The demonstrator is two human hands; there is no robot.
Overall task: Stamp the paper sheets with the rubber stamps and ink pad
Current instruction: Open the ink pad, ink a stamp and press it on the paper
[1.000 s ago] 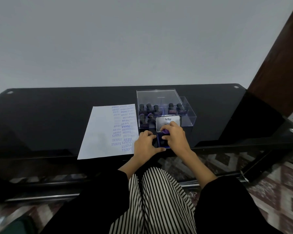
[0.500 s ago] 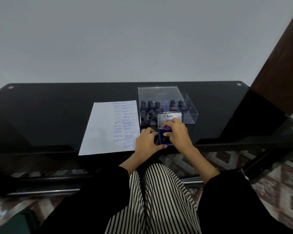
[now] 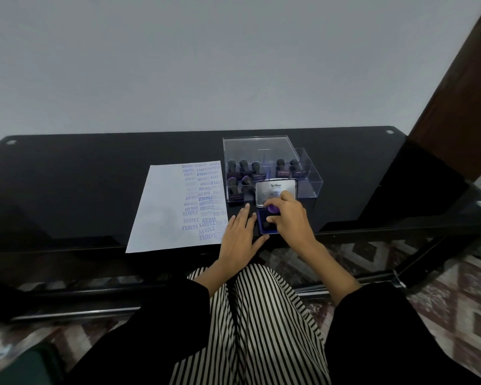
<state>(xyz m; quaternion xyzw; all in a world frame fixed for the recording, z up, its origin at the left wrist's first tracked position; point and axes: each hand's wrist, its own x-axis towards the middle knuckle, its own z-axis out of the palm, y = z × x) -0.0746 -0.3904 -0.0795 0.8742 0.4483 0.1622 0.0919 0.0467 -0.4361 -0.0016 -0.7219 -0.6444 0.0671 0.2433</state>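
Observation:
A white paper sheet point(image 3: 164, 209) lies on the black glass table point(image 3: 95, 176), its right side covered in blue stamped words. Right of it the ink pad point(image 3: 264, 226) sits open, blue pad down and silver Artline lid point(image 3: 275, 190) raised behind. My right hand point(image 3: 292, 220) grips a purple-handled rubber stamp point(image 3: 272, 209) standing on the pad. My left hand point(image 3: 240, 237) lies flat with straight fingers on the table just left of the pad.
A clear plastic box point(image 3: 264, 162) holding several dark-handled stamps stands behind the ink pad, its lid up. The table's front edge runs just under my wrists. A dark wooden post point(image 3: 456, 93) rises at the right. Patterned floor shows below.
My left hand's fingers have straightened from curled beside the pad to flat on the table. The right hand stays on the stamp over the pad. The camera view shifted slightly.

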